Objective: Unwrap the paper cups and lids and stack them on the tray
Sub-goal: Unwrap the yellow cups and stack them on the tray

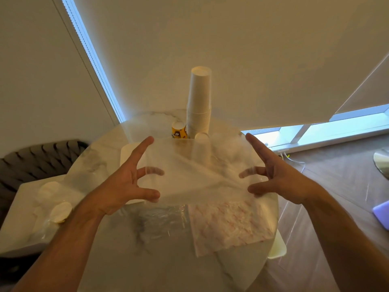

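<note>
2 hands, your left hand (124, 182) and right hand (280, 180), pinch a clear wrapper (200, 175) stretched over the worktop (160, 249); unwrapped cups (199, 102) stand stacked behind (fingers spread). Keep it taut, lift away slowly.

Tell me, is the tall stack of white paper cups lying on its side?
No, the stack of white paper cups stands upright on the table.

Left hand (124, 182) and right hand (280, 178) hold a clear plastic wrapper sheet (200, 171) stretched between them above the round marble-patterned table (168, 249). A tall stack of white paper cups (199, 102) stands upright behind it, just beside a yellow patterned cup (179, 130). White round lids (61, 211) lie at left.
</note>
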Available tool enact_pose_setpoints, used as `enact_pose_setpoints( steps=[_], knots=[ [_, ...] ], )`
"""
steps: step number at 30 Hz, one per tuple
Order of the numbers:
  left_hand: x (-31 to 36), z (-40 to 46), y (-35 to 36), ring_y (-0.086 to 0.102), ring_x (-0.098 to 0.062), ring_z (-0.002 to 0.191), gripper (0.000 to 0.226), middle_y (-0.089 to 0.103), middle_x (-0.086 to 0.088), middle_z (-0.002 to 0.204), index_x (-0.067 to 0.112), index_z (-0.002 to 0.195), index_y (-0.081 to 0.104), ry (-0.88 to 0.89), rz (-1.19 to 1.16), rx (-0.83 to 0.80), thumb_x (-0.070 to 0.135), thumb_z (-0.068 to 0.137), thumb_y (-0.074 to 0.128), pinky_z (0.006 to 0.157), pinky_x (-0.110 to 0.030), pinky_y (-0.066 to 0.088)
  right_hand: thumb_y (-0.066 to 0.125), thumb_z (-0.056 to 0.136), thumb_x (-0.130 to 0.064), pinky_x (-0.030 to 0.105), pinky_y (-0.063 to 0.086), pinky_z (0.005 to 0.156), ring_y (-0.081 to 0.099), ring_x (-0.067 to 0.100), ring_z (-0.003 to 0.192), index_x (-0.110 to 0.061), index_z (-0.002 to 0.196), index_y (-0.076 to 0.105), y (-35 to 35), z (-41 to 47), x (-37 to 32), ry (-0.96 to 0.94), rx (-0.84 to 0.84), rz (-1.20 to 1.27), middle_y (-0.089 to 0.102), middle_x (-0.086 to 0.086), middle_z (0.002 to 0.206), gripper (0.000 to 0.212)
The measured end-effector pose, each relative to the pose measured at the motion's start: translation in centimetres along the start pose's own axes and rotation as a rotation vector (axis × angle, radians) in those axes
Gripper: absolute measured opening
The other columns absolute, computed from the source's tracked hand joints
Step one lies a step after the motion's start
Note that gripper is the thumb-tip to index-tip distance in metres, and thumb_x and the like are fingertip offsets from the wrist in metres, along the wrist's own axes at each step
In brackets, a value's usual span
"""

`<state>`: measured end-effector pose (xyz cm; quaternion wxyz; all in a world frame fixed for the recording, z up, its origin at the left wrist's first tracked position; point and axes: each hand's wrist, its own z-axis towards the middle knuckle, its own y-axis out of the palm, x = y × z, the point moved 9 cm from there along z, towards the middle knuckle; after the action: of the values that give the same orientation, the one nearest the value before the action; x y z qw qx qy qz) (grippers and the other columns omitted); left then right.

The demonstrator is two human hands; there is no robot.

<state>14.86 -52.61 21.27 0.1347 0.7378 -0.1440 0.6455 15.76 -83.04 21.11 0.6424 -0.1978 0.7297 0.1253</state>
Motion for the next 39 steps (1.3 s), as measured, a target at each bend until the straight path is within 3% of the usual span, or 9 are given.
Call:
enact_pose_setpoints(
  steps=[3,9,13,19,24,29,32,37,39],
  knots=[
    [0.0,-0.1,0.9,0.060,-0.020,0.119,0.124,0.040,0.039,0.138,0.053,0.149,0.024,0.015,0.049,-0.027,-0.007,0.058,0.084,0.071,-0.054,0.060,0.077,0.072,0.020,0.052,0.062,0.069,0.067,0.029,0.112,-0.053,0.153,0.023,-0.4,-0.2,0.8,0.011,-0.003,-0.009,0.028,-0.040,0.151,0.122],
    [-1.0,0.0,2.5,0.060,-0.026,0.118,0.110,0.025,0.025,0.155,0.047,0.146,0.039,-0.028,0.078,-0.071,-0.006,0.061,0.085,0.076,-0.060,0.059,0.067,0.084,0.017,0.045,0.062,0.071,0.070,0.029,0.104,-0.033,0.144,0.051,-1.2,-0.6,3.1,0.049,0.100,0.086,0.051,-0.011,0.149,0.079],
    [-2.1,-0.1,2.7,0.059,-0.021,0.121,0.121,0.025,0.005,0.157,0.056,0.146,0.030,-0.078,0.125,-0.058,-0.009,0.062,0.087,0.075,-0.060,0.059,0.069,0.080,0.021,0.041,0.062,0.069,0.068,0.030,0.108,-0.040,0.150,0.041,-1.4,-0.7,3.4,0.062,0.070,0.058,0.041,-0.018,0.155,0.097],
    [-3.4,-0.4,3.9,0.069,-0.004,0.083,0.131,0.032,-0.008,0.151,0.065,0.144,0.014,-0.169,0.239,-0.099,-0.016,0.067,0.081,0.070,-0.037,0.061,0.083,0.072,0.011,0.039,0.062,0.078,0.065,0.012,0.116,-0.058,0.149,0.023,-1.3,-1.8,5.0,0.171,-0.052,-0.132,0.025,-0.024,0.157,0.119],
    [-7.5,-0.1,5.3,0.054,-0.007,0.122,0.140,0.035,0.009,0.147,0.067,0.144,0.004,-0.237,0.345,-0.130,-0.003,0.058,0.089,0.070,-0.029,0.058,0.088,0.070,0.002,0.025,0.059,0.072,0.063,0.001,0.111,-0.064,0.148,0.012,-1.7,-3.2,9.1,0.273,-0.083,-0.308,0.016,-0.019,0.160,0.128],
    [-11.9,-0.4,7.7,0.051,-0.007,0.125,0.140,0.037,0.007,0.145,0.063,0.147,0.002,-0.360,0.310,-0.152,-0.002,0.056,0.087,0.076,-0.035,0.061,0.085,0.069,0.005,0.036,0.062,0.069,0.061,0.020,0.114,-0.061,0.150,0.012,-2.4,-4.6,13.6,0.356,-0.093,-0.329,0.009,-0.029,0.153,0.128],
    [-14.3,-0.4,9.4,0.052,-0.013,0.123,0.140,0.019,0.014,0.155,0.057,0.150,0.003,-0.399,0.247,-0.170,-0.005,0.055,0.086,0.068,-0.039,0.061,0.084,0.068,0.009,0.031,0.060,0.064,0.057,0.021,0.115,-0.049,0.156,0.009,-2.5,-5.0,15.8,0.399,-0.099,-0.380,0.007,-0.025,0.154,0.129],
    [-16.7,-0.2,11.4,0.052,-0.014,0.119,0.139,0.011,0.002,0.161,0.049,0.154,0.001,-0.460,0.227,-0.137,-0.009,0.056,0.082,0.071,-0.048,0.062,0.084,0.063,-0.029,0.041,0.042,0.112,0.026,0.024,0.146,-0.042,0.157,0.009,-3.6,-5.0,17.6,0.372,-0.071,-0.714,0.004,-0.019,0.162,0.121],
    [-17.2,0.0,11.8,0.052,-0.015,0.119,0.140,0.006,0.007,0.162,0.049,0.154,0.001,-0.464,0.199,-0.124,-0.009,0.055,0.082,0.070,-0.051,0.061,0.077,0.066,-0.040,0.047,0.033,0.116,0.026,0.030,0.143,-0.042,0.155,0.020,-4.5,-4.8,17.3,0.379,0.062,-0.861,0.013,-0.009,0.160,0.106]
  ],
)
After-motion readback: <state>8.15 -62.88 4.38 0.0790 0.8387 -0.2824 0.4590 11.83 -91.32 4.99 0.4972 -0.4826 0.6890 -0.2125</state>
